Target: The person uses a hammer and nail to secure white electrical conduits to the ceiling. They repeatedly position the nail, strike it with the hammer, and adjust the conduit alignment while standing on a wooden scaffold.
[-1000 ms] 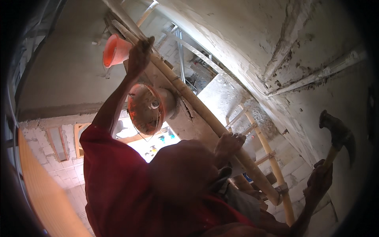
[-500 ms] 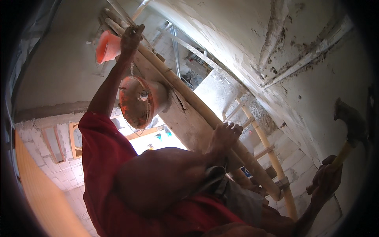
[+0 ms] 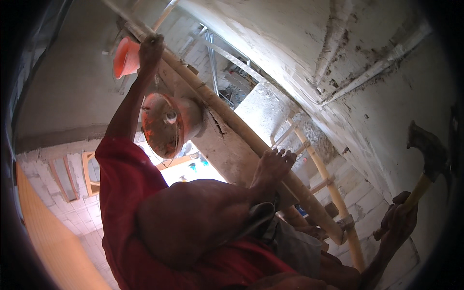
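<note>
A claw hammer (image 3: 419, 192) with a dark metal head and a yellow handle is in my right hand (image 3: 400, 221), whose fingers wrap round the handle. The hammer's head points up, close to the plastered wall at the right. At the upper left my left hand (image 3: 152, 47) is closed round a long pale pole (image 3: 126, 17), just where it meets the scaffold's bamboo rail (image 3: 232, 116). An orange bucket (image 3: 192, 118), crusted with mortar, stands on the plank below that hand. Beside the hand sits a second orange bucket (image 3: 126, 58).
My bare foot (image 3: 273, 166) curls its toes over the rail, on the edge of the scaffold plank (image 3: 227, 154). A bamboo ladder-like frame (image 3: 333, 193) stands at the right. The wall (image 3: 386, 121) has rough plastered channels. A wooden beam (image 3: 53, 232) runs at the lower left.
My left hand has moved a little left and down, and the pale pole's far end has swung left. My right hand with the hammer has hardly moved.
</note>
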The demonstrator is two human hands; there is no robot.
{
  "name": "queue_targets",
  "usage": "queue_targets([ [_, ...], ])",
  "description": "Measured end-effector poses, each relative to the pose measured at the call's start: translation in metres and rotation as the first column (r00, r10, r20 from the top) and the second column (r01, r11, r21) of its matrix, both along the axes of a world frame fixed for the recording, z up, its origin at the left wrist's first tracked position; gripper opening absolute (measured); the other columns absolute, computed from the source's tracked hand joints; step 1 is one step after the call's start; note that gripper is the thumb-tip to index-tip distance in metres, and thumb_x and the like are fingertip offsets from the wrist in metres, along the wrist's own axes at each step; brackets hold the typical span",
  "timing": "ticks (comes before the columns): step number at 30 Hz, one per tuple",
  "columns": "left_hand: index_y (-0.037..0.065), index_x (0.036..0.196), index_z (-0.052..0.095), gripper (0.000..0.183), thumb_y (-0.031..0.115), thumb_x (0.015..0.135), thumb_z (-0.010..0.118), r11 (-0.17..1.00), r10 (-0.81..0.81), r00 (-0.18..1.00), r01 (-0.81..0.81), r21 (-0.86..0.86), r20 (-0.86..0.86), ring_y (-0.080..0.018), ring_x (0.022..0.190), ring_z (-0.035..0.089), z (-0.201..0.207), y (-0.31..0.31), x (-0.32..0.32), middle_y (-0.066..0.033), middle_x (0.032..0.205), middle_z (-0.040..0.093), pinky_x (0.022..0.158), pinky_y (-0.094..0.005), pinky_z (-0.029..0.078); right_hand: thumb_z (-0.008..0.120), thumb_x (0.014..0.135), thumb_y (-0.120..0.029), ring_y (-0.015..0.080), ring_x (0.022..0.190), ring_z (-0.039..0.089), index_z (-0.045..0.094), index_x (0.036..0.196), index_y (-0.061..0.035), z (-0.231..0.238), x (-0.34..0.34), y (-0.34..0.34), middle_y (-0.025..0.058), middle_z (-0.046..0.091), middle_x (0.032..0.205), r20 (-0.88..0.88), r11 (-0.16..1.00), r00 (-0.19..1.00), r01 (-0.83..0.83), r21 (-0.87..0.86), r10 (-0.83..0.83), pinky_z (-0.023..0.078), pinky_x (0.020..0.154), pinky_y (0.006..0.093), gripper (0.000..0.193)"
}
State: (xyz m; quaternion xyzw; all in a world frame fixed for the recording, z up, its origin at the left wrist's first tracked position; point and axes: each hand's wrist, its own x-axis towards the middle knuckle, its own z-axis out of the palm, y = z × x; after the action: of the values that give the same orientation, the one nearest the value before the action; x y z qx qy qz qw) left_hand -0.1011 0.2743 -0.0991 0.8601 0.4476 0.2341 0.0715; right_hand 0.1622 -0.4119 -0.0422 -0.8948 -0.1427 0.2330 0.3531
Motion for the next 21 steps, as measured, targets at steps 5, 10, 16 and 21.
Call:
queue_targets([
  [5,-0.001,0.087,0.059,0.037,0.036,0.092,0.059,0.978,-0.143,0.984,0.157,-0.137,0.110,-0.0153,0.068,0.048,-0.009,-0.024,0.001,-0.0059,0.071,0.053,0.066,-0.0330,0.043,0.045,0.098,-0.051,0.0070,0.049,0.043,0.055,0.100,-0.0021,-0.033,0.006,-0.030,0.0009,0.046,0.063,0.241,0.998,0.969,-0.055,0.034,0.045,0.036,0.044,0.0208,0.050],
  [10,0.002,0.084,0.058,0.034,0.034,0.096,0.058,0.958,-0.138,0.972,0.179,-0.224,0.187,-0.0108,0.067,0.044,0.007,-0.034,0.006,0.0000,0.069,0.047,0.063,-0.0298,0.040,0.050,0.096,-0.053,0.0020,0.041,0.028,0.052,0.103,-0.0020,-0.025,-0.001,-0.006,-0.0048,0.033,0.054,0.133,0.980,0.986,0.077,0.184,-0.103,0.024,0.039,0.0186,0.052],
  [16,0.000,0.094,0.062,0.031,0.031,0.097,0.058,0.985,-0.169,0.976,0.171,-0.001,0.136,-0.0148,0.070,0.052,0.017,-0.055,0.009,-0.0065,0.072,0.055,0.066,-0.0318,0.043,0.049,0.096,-0.054,0.0026,0.039,0.026,0.052,0.102,-0.0021,-0.006,-0.010,0.011,-0.0050,0.032,0.053,0.052,0.955,0.998,0.006,0.296,-0.023,0.023,0.038,0.0193,0.052],
  [21,0.005,0.111,0.064,0.023,0.022,0.099,0.055,0.991,-0.107,0.984,0.094,0.092,0.140,-0.0291,0.080,0.062,0.036,-0.094,0.011,-0.0142,0.087,0.064,0.072,-0.0354,0.048,0.050,0.097,-0.046,0.0084,0.043,0.041,0.054,0.102,-0.0005,-0.038,0.005,-0.030,0.0015,0.046,0.057,0.445,0.984,0.890,0.157,-0.082,-0.104,0.035,0.040,0.0226,0.047],
])
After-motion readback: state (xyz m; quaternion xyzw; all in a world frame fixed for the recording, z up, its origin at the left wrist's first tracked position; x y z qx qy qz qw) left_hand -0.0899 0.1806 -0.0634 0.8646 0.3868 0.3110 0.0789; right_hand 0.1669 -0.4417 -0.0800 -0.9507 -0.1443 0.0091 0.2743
